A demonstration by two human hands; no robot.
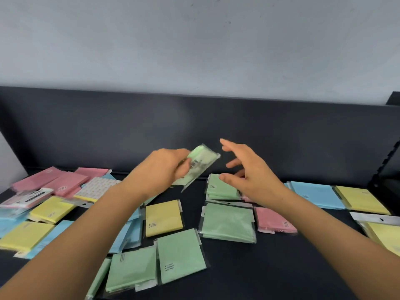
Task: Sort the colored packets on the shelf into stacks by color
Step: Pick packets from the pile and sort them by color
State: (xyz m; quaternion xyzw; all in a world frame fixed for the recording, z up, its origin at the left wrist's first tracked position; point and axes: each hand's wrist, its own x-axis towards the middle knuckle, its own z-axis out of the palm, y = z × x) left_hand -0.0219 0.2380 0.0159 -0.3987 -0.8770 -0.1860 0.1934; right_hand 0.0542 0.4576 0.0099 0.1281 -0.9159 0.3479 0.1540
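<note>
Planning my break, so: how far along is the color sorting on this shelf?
Early. A green stack sits at centre. The left hand holds a green packet; the right hand is open beside it. Pink, yellow and blue packets lie mixed at left, and loose greens lie in front.

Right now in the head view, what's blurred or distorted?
Head view: motion blur smears the green packet in the left hand and the right hand; wide-angle lens bows the shelf's back panel; the central yellow packet reads sharp; light even.
</note>
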